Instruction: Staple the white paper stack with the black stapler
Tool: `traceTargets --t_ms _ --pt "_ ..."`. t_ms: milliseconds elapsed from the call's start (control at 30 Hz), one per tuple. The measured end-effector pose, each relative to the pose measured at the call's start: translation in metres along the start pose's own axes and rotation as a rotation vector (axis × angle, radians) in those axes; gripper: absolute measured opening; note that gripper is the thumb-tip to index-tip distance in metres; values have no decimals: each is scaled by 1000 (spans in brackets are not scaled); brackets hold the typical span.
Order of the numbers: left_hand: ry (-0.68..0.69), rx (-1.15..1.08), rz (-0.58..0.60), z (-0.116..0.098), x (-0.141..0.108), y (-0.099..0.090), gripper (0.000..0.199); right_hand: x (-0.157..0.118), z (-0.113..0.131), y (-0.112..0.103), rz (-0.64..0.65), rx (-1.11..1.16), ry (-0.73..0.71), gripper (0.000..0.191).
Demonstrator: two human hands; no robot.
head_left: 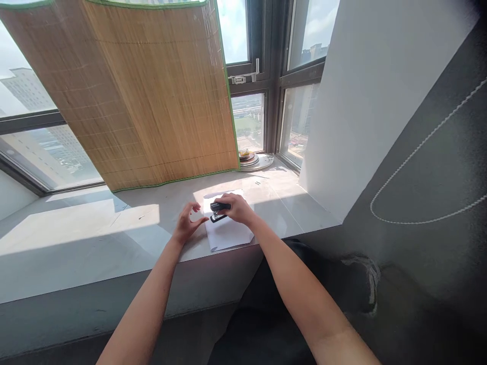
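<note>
A black stapler [219, 207] is gripped in my right hand [239, 208], its jaws parted and facing left. Below it, white paper [228, 235] lies on the windowsill [182, 271], close to the front edge. My left hand [186, 222] is at the paper's left side, thumb and fingers apart with a gap between them. Nothing shows in that hand. The stapler's front end is a short way from my left thumb. My right fingers hide the rear part of the stapler.
A bamboo mat [163, 101] with green edging hangs against the window. Stacked plates [249, 161] stand in the far corner of the sill. Small bits [257, 183] lie behind the paper. A white bead cord [403, 221] loops at the right.
</note>
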State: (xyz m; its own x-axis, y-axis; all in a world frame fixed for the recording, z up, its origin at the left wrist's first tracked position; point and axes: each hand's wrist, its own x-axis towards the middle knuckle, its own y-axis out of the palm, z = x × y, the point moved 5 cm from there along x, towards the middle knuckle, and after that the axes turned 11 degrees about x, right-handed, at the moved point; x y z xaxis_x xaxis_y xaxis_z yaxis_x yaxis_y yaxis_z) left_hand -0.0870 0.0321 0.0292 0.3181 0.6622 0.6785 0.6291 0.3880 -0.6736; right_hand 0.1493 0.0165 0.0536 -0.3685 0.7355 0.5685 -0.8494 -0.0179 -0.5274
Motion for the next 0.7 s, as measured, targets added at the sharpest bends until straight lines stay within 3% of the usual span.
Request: traceTargets --t_ms 167,267,367,500,600,700 --pt "-25 107 32 4 0 4 15 -29 -41 -87 -308 -137 240 31" --pt "-4 194 99 0 10 14 8 -46 -57 -115 -445 -251 392 35" --pt "56 201 239 -12 31 34 11 -49 -64 -112 -391 -304 445 35" --pt "145 94 423 -39 50 71 41 -48 -71 -101 -312 -296 504 37" --pt "141 121 490 -51 49 95 50 -46 -74 -93 -265 -258 525 39" --pt "110 164 498 -55 41 105 44 -43 -74 -81 -189 -197 516 42"
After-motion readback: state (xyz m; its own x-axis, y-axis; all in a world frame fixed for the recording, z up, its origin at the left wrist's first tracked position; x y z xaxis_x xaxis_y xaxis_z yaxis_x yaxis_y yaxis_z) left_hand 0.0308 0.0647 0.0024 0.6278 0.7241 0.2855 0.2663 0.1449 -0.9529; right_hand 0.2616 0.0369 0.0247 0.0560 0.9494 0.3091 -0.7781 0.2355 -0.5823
